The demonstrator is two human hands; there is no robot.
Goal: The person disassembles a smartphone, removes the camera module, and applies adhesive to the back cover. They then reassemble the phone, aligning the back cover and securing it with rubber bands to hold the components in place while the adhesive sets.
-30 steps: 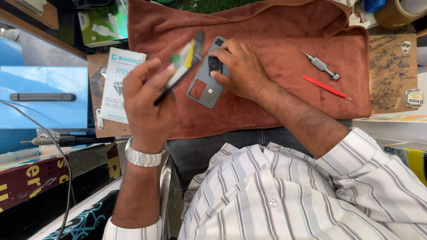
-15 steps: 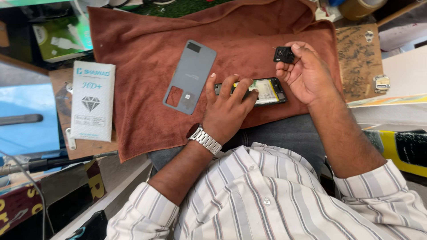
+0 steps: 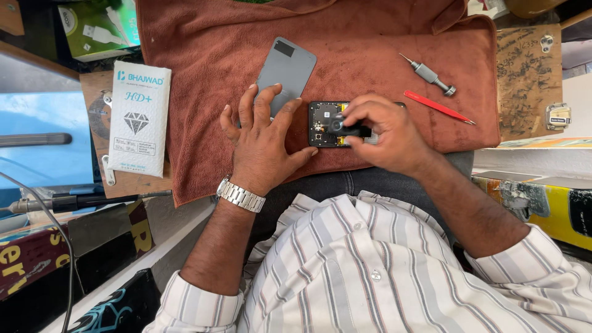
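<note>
On the brown towel (image 3: 382,55), the left hand (image 3: 262,142) lies spread flat on the grey back cover (image 3: 287,71); the right hand (image 3: 385,132) pinches a small black part (image 3: 353,130) onto the opened phone (image 3: 325,123).

The left hand (image 3: 262,142) lies palm down with fingers spread and extended, thumb angled out to the side, a metal watch on its wrist. The right hand (image 3: 382,132) is curled, fingertips (image 3: 353,115) pinched together and pointing down. Both forearms are bare, the striped sleeves pushed up toward the elbows
</note>
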